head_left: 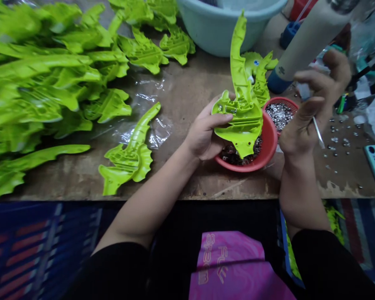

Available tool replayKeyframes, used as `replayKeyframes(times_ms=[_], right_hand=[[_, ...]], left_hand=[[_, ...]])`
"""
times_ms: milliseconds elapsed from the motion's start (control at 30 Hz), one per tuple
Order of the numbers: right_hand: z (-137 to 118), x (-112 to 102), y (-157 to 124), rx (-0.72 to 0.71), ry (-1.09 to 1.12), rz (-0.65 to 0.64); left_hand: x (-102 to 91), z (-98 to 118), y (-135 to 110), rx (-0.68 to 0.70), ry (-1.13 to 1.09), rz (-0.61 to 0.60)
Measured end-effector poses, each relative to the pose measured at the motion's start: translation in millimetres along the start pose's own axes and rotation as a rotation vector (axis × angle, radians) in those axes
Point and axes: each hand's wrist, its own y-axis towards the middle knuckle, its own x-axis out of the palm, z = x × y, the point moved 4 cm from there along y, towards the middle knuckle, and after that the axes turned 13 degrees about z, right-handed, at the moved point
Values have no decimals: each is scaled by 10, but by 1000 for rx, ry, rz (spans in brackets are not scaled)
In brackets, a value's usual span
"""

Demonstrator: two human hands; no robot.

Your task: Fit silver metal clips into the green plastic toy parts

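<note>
Scarred wooden workbench [181,183] runs across the view, partly covered by clear plastic film [156,133]. A lime-green moulded plastic part [240,112] is gripped in the left hand [206,133], fingers wrapped over its edge, above a round red plastic basket [274,143] of dark pieces [237,154]. The right hand [309,108] is just beside it, fingers half curled; a thin silver rod [318,132] shows by them, though whether it is held is hard to tell. Behind, a smaller red basket [281,100] holds silver metal studs [279,116], and a heap of lime-green parts [34,83] lies at far left.

Dim, even indoor light; soft shadows; warped edges.
</note>
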Motion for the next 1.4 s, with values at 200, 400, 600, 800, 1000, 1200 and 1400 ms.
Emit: replayKeyframes(times_ms=[200, 400, 600, 800, 1000, 1200, 1400], right_hand=[[-43, 88, -21, 160, -20, -203], [-84, 183, -39, 284, -58, -584], [-44, 194, -37, 375, -33, -603], [312, 92, -164, 419, 92, -445], [605, 44, -252, 399, 113, -425], [398, 31, -194, 673, 108, -380], [206, 56, -112, 827, 64, -332]], left_hand=[[-11, -23, 35, 108, 51, 67], [14, -65, -3, 66, 108, 31], [23, -81, -59, 107, 154, 11], [25, -128, -56, 157, 201, 31], [-7, -149, -33, 202, 285, 12], [-72, -105, 45, 588, 521, -126], [-165, -126, 141, 665, 492, -240]])
